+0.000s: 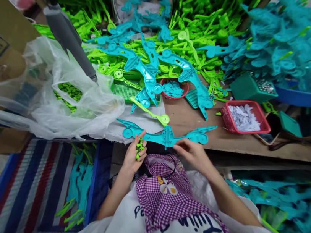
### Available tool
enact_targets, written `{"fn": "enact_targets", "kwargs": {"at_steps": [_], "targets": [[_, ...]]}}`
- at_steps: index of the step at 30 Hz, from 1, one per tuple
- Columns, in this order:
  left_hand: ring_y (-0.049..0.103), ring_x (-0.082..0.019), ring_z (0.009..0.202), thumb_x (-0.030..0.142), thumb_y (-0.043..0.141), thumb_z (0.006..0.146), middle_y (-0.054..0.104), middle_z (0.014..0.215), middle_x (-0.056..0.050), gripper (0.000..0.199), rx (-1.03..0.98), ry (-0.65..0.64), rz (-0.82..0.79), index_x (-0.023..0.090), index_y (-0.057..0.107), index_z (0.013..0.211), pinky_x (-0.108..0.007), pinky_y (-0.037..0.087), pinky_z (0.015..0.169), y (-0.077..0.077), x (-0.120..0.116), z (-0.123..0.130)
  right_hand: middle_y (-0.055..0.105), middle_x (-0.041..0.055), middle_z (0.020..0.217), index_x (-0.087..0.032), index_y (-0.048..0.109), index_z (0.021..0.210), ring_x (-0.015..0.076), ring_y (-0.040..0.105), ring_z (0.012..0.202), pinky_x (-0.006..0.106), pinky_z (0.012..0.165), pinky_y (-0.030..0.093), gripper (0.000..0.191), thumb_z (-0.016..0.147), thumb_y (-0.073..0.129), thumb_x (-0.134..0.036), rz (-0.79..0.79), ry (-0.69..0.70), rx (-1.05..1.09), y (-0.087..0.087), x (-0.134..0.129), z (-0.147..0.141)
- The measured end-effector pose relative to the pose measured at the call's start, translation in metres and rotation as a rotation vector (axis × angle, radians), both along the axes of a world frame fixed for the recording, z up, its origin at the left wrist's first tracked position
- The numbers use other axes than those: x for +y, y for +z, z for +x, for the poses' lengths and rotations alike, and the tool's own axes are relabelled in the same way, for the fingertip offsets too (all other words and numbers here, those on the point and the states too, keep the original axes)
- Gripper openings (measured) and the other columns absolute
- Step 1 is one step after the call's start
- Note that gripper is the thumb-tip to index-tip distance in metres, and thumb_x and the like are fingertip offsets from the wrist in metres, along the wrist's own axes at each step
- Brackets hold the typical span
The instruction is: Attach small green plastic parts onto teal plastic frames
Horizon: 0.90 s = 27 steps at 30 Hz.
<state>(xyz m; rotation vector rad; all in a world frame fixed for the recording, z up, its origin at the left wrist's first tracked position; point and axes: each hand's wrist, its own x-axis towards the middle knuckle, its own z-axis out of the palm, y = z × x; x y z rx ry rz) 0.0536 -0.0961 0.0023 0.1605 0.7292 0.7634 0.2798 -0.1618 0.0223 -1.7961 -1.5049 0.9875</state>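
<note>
Several small green pieces [139, 148] are held in my left hand [135, 153], its fingers curled round them. In front of me, at the table's near edge, lies a long blue plastic part [158, 138]. A green stick part with a round end [150, 112] rests against its middle. My left fingertips are beside the blue part's left half. My right hand [191, 152] is by its right half, fingers bent and thumb near the index finger; whether anything small is between them is hidden. More blue parts [193, 76] lie just beyond.
A grey screwdriver [71, 39] hangs at upper left above a plastic bag [66, 102] of green pieces. Red baskets [245, 117] [174, 87], a green box [252, 88] and heaps of green parts [206, 28] stand behind. A blue-rimmed bin [95, 179] is lower left.
</note>
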Motion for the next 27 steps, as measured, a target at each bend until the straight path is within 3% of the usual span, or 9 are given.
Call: {"fn": "enact_targets", "kwargs": {"at_steps": [3, 5, 9, 12, 17, 20, 22, 24, 27], "targets": [[0.033, 0.000, 0.033, 0.045, 0.056, 0.094, 0.049, 0.064, 0.005, 0.033, 0.024, -0.065, -0.021, 0.013, 0.059, 0.103, -0.011, 0.021, 0.027, 0.001, -0.002, 0.008, 0.067, 0.0098, 0.109, -0.022, 0.069, 0.109, 0.0208, 0.065, 0.099, 0.032, 0.081, 0.054, 0.033, 0.092, 0.057, -0.048, 0.271, 0.096, 0.146, -0.004, 0.019, -0.051], [0.032, 0.000, 0.031, 0.050, 0.060, 0.090, 0.049, 0.061, 0.006, 0.037, 0.081, -0.055, -0.020, 0.013, 0.056, 0.090, -0.011, 0.020, 0.026, 0.001, -0.002, 0.010, 0.063, 0.0097, 0.116, -0.024, 0.068, 0.115, 0.0208, 0.062, 0.107, 0.034, 0.089, 0.052, 0.031, 0.092, 0.059, -0.043, 0.324, 0.151, 0.208, -0.013, 0.035, -0.074], [0.031, 0.001, 0.031, 0.056, 0.067, 0.083, 0.047, 0.058, 0.007, 0.044, 0.133, -0.069, 0.053, 0.015, 0.050, 0.080, -0.010, 0.021, 0.027, -0.001, -0.003, 0.006, 0.065, 0.0080, 0.107, -0.023, 0.069, 0.112, 0.0170, 0.062, 0.091, 0.030, 0.078, 0.052, 0.029, 0.091, 0.061, -0.041, 0.222, 0.187, 0.315, -0.026, 0.057, -0.084], [0.031, 0.000, 0.032, 0.057, 0.071, 0.078, 0.047, 0.059, 0.007, 0.047, 0.107, -0.102, 0.087, 0.015, 0.050, 0.079, -0.011, 0.020, 0.027, 0.000, -0.002, 0.004, 0.066, 0.0070, 0.095, -0.021, 0.071, 0.095, 0.0176, 0.062, 0.088, 0.030, 0.075, 0.051, 0.027, 0.089, 0.061, -0.045, 0.188, 0.212, 0.352, -0.024, 0.064, -0.080], [0.028, 0.002, 0.035, 0.052, 0.075, 0.076, 0.046, 0.066, 0.008, 0.049, 0.067, -0.093, 0.177, 0.015, 0.061, 0.106, -0.011, 0.016, 0.029, 0.004, 0.004, -0.005, 0.066, 0.0042, 0.091, -0.022, 0.062, 0.091, 0.0124, 0.060, 0.072, 0.028, 0.065, 0.052, 0.028, 0.092, 0.054, -0.049, 0.261, -0.031, 0.519, 0.011, 0.088, -0.082], [0.032, 0.000, 0.038, 0.048, 0.069, 0.083, 0.045, 0.065, 0.007, 0.050, 0.336, -0.007, 0.327, 0.018, 0.062, 0.123, -0.012, 0.021, 0.032, -0.003, 0.007, -0.017, 0.063, -0.0014, 0.076, -0.024, 0.056, 0.099, 0.0067, 0.049, 0.050, 0.021, 0.048, 0.043, 0.030, 0.091, 0.054, -0.052, 0.288, -0.104, 0.690, 0.034, 0.107, -0.089], [0.043, -0.004, 0.045, 0.045, 0.060, 0.089, 0.052, 0.066, 0.004, 0.045, 0.633, 0.007, 0.503, 0.019, 0.063, 0.126, -0.014, 0.034, 0.039, -0.010, 0.007, -0.025, 0.054, -0.0068, 0.062, -0.024, 0.054, 0.100, 0.0055, 0.041, 0.043, 0.019, 0.042, 0.035, 0.033, 0.085, 0.062, -0.052, 0.272, -0.105, 0.738, 0.032, 0.112, -0.092], [0.061, -0.010, 0.066, 0.040, 0.054, 0.094, 0.066, 0.081, -0.002, 0.041, 0.922, -0.055, 0.738, 0.022, 0.063, 0.130, -0.019, 0.050, 0.060, -0.017, 0.007, -0.033, 0.045, -0.0095, 0.054, -0.023, 0.055, 0.092, 0.0052, 0.036, 0.041, 0.018, 0.040, 0.029, 0.034, 0.080, 0.068, -0.052, 0.201, -0.114, 0.718, 0.015, 0.110, -0.091], [0.064, -0.020, 0.105, 0.030, 0.048, 0.097, 0.069, 0.116, -0.007, 0.040, 1.213, -0.244, 1.014, 0.025, 0.060, 0.135, -0.031, 0.051, 0.093, -0.023, 0.007, -0.037, 0.045, -0.0072, 0.053, -0.020, 0.060, 0.083, 0.0070, 0.040, 0.044, 0.020, 0.043, 0.033, 0.032, 0.082, 0.064, -0.052, 0.077, -0.084, 0.579, -0.023, 0.101, -0.074]]}}
